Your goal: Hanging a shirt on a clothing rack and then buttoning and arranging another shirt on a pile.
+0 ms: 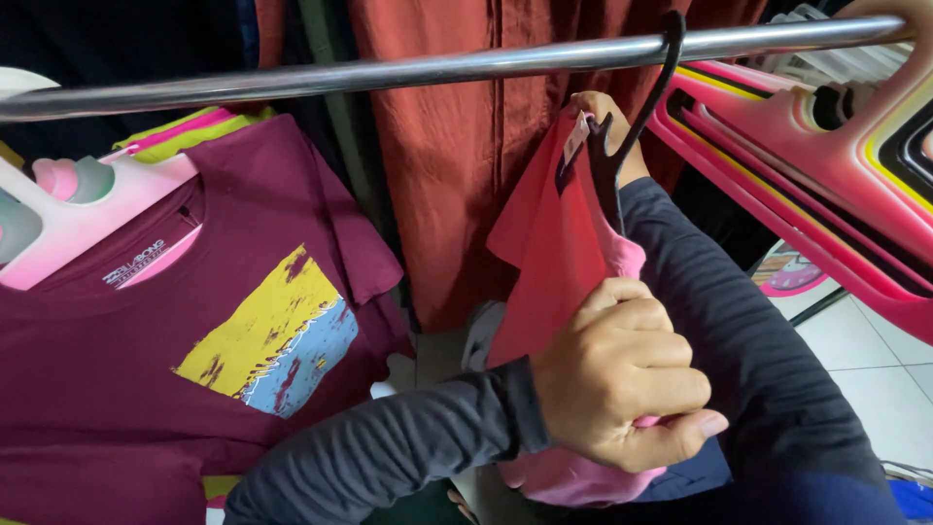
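Note:
A pink-red garment (544,253) hangs on a black hanger (622,146) whose hook is over the metal rail (389,70). My left hand (627,374), in a dark grey sleeve, is closed around the lower part of the garment. My right hand (598,117) reaches up behind the cloth and grips the garment at the hanger's neck; only its fingers show. Left of it, a maroon T-shirt (146,360) with a yellow and blue print hangs on a pale pink hanger (87,209).
A rust-red cloth (457,175) hangs behind the rail. Several bright pink plastic hangers (807,165) are stacked at the right. A white tiled floor (875,360) shows at the lower right.

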